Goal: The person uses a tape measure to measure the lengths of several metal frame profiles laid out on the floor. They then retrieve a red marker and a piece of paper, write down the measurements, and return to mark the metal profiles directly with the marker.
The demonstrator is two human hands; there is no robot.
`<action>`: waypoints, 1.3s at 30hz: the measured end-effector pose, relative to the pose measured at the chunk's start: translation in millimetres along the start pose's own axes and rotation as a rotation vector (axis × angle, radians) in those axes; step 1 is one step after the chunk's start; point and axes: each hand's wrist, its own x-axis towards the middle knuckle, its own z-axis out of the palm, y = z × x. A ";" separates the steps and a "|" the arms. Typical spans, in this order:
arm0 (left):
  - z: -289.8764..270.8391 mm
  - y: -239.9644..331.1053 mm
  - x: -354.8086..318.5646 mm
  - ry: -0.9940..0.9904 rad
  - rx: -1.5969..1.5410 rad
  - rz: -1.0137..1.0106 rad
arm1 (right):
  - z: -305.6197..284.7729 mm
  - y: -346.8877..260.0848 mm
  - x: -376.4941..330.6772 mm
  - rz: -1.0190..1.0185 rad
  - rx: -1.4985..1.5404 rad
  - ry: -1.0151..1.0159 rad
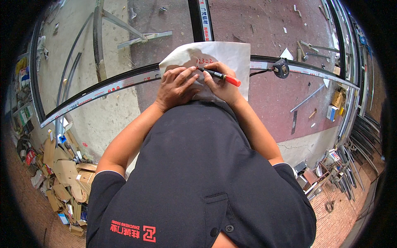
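A sheet of white paper (pixel 234 53) lies across the crossing of a dark metal frame, with red handwriting near its middle. My right hand (pixel 221 84) is closed round a marker pen (pixel 216 74) with a black barrel and a red end, its tip down at the paper just under the writing. Flat on the sheet's left part rests my left hand (pixel 177 86), fingers stretched out toward the pen tip. To the right of the sheet, a black tape measure (pixel 281 67) sits on the frame bar (pixel 308 70), a dark strap trailing toward the paper.
Another frame bar (pixel 202 20) runs away from me beyond the paper. Metal strips (pixel 144 38) lie on the floor at the far left. Cardboard scraps (pixel 66 177) are heaped at the lower left. Dark lengths of profile (pixel 364 134) and a small metal stand (pixel 316 175) are at the right.
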 end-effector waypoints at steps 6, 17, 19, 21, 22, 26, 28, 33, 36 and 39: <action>0.6 -0.1 0.0 0.009 0.001 0.005 | 2.0 0.0 0.3 0.004 -0.009 0.017; -0.5 0.3 0.4 -0.002 -0.009 -0.001 | -0.4 -2.5 2.0 -0.071 -0.058 0.011; -0.7 0.6 0.7 -0.003 -0.007 0.000 | -3.1 -1.4 1.7 -0.111 -0.121 0.005; -1.0 0.8 0.6 -0.007 -0.012 -0.005 | -5.0 -1.0 -1.0 0.001 -0.039 -0.002; -1.0 0.8 0.4 -0.006 -0.008 -0.003 | -5.8 -0.7 -2.2 0.041 -0.013 -0.003; 0.4 0.8 -0.6 0.009 -0.032 -0.009 | -7.4 0.5 -4.1 0.030 0.011 -0.034; 1.3 0.7 -1.3 0.012 -0.035 -0.011 | -6.7 0.4 -3.8 -0.030 -0.004 -0.026; 2.0 -0.2 -1.4 0.006 -0.017 -0.010 | -7.0 -1.5 -3.1 -0.059 -0.068 -0.066; 0.7 -0.3 -0.6 0.008 -0.028 -0.006 | -6.7 -3.0 -4.0 -0.055 -0.058 -0.067; -0.4 0.7 0.5 0.021 -0.042 -0.008 | -6.1 -4.1 -4.5 -0.043 -0.037 -0.026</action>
